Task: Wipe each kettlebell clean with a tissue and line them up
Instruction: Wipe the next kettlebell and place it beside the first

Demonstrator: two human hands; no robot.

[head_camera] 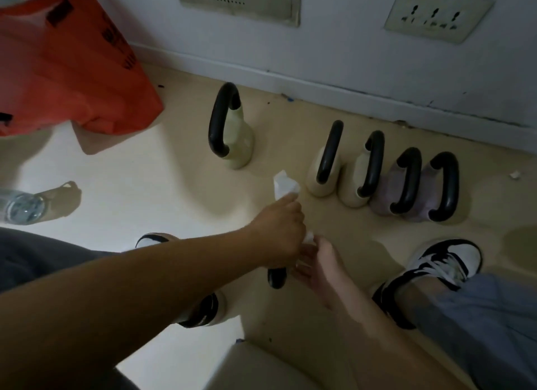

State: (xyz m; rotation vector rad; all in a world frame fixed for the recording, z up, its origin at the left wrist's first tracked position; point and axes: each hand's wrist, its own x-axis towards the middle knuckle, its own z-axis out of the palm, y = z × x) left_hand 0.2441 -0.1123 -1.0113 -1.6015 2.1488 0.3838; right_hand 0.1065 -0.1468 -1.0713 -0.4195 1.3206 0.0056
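1. Where it reaches in from the lower left, the left hand (pixel 279 232) is knuckles-up with fingers curled, pinching the tissue (pixel 285 186), which sticks out beyond the fingertips.
2. Right hand (pixel 316 261): palm-up, just beneath the left fingers; grip unclear.
3. Black kettlebell handle (pixel 277 277): shows below the left fingers.
4. Row of four kettlebells (pixel 383 192): upright, well beyond the fingertips, to the right.

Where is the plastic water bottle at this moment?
The water bottle lies on the floor at the left edge of the head view, near the orange bag.
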